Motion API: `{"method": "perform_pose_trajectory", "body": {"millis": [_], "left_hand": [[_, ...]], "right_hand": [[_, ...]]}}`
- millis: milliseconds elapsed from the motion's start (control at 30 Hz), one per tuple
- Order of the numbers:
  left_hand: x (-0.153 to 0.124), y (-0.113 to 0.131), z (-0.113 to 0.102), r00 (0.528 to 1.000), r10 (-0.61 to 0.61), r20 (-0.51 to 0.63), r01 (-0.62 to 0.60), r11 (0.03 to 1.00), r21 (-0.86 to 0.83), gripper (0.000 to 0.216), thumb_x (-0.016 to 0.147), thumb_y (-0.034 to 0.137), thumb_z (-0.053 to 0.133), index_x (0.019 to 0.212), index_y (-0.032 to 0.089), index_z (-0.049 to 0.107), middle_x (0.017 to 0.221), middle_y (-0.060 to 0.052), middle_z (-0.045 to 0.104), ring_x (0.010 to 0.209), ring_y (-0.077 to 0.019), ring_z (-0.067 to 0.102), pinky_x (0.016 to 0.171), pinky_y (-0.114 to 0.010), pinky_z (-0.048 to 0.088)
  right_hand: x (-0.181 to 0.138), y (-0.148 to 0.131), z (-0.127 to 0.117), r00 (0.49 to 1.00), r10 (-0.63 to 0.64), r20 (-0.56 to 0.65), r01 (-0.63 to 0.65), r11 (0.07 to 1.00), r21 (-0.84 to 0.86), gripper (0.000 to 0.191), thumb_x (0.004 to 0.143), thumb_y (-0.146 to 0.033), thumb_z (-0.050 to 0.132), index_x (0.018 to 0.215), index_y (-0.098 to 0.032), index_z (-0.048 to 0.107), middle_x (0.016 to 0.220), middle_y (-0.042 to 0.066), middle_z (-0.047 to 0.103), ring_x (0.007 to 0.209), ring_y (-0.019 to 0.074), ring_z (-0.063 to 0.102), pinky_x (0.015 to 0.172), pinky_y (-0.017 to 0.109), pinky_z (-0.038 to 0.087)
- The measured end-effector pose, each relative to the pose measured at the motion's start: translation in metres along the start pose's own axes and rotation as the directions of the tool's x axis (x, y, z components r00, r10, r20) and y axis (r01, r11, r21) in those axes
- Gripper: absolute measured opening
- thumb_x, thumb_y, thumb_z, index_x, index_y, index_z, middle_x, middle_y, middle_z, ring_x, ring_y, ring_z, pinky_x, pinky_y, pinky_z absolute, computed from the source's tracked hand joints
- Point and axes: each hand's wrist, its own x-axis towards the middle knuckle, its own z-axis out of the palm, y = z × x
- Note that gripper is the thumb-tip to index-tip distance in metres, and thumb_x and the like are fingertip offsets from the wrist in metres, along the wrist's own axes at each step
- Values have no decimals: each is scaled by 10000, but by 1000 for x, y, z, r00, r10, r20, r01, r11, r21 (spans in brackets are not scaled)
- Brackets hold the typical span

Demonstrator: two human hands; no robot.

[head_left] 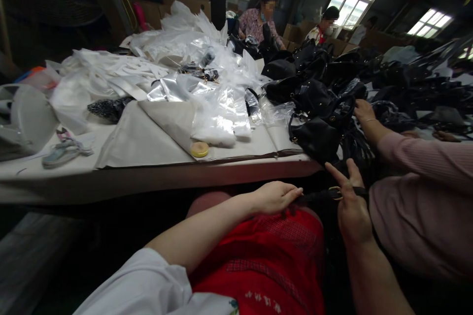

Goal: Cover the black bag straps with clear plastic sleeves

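Note:
A black strap (318,197) with a gold-coloured buckle (335,193) stretches between my two hands above my lap. My left hand (275,197) is closed over the strap's left end, fingers together and pointing right. Just right of the buckle, my right hand (354,214) has the strap between thumb and palm side, with two fingers sticking out upward; part of its grip is hidden. Beyond it, a black handbag (320,135) lies at the table edge.
White table (121,145) holds heaped clear plastic bags (218,113), a yellow round tin (200,149) and scissors-like tool (66,150). Black bags (399,78) pile up at right. A co-worker's pink sleeve (424,157) is close on my right. Two people sit across the table.

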Motion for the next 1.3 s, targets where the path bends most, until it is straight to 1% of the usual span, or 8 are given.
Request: {"method": "perform_pose_trajectory", "body": {"millis": [167, 300, 400, 500, 700, 900, 1133, 1300], "left_hand": [[3, 2, 6, 999, 33, -42, -42, 970, -241, 493, 1015, 493, 311, 984, 118, 630, 750, -25, 631, 659, -126, 590, 658, -225, 463], [3, 0, 4, 1000, -5, -5, 3, 936, -351, 529, 1004, 531, 327, 1091, 115, 642, 756, -25, 627, 624, -111, 584, 652, -236, 478], [3, -9, 0, 996, 28, 85, 13, 895, -447, 504, 927, 483, 568, 1305, 150, 564, 835, -21, 658, 664, -109, 610, 739, -269, 500], [4, -21, -3, 992, 27, 125, 39, 868, -495, 771, 727, 316, 828, 1394, 155, 477, 890, -24, 674, 752, -131, 644, 769, -276, 497], [11, -32, -2, 969, -31, 245, 155, 846, -509, 765, 645, 316, 881, 1311, 163, 537, 761, 10, 682, 672, -143, 650, 674, -268, 488], [13, -29, -2, 955, 22, 294, 144, 834, -532, 744, 601, 375, 902, 1234, 154, 580, 775, -9, 696, 661, -161, 667, 684, -297, 510], [8, -27, -11, 966, 37, 258, 116, 825, -553, 679, 600, 425, 892, 1152, 162, 595, 809, -6, 682, 692, -149, 660, 687, -281, 503], [9, -22, -12, 973, 52, 224, 69, 863, -500, 566, 608, 367, 892, 1043, 145, 607, 825, 1, 652, 693, -126, 620, 695, -273, 488]], "right_hand": [[0, 1, 16, 988, -55, 142, 73, 989, -126, 527, 994, -545, 331, 1326, -253, 618, 1635, 25, 195, 1492, 335, 125, 1193, 555, 102], [-1, 10, 21, 986, -53, 161, 76, 987, -143, 517, 969, -558, 404, 1336, -256, 605, 1628, 37, 209, 1489, 348, 129, 1183, 583, 116], [0, 16, 16, 990, -40, 135, 57, 990, -126, 530, 983, -554, 353, 1330, -249, 613, 1625, 41, 225, 1490, 345, 133, 1185, 588, 97], [2, 18, 7, 993, -22, 120, 34, 995, -97, 545, 1023, -484, 213, 1378, -274, 570, 1624, 12, 239, 1500, 297, 144, 1201, 551, 88], [4, 13, 2, 985, -87, 148, 111, 981, -161, 525, 1029, -441, 220, 1362, -281, 593, 1639, -24, 193, 1510, 288, 109, 1206, 551, 87], [-2, 10, 15, 945, -166, 283, 227, 953, -200, 478, 1023, -390, 246, 1363, -363, 581, 1651, -95, 95, 1515, 312, 59, 1196, 599, 105], [-7, 11, 26, 940, -110, 322, 189, 955, -227, 485, 1029, -419, 225, 1365, -380, 573, 1653, -113, 27, 1512, 328, 33, 1195, 614, 102], [-12, 8, 35, 919, -136, 371, 236, 942, -237, 465, 1036, -404, 235, 1382, -405, 546, 1652, -120, 6, 1511, 338, 2, 1190, 632, 96]]}}
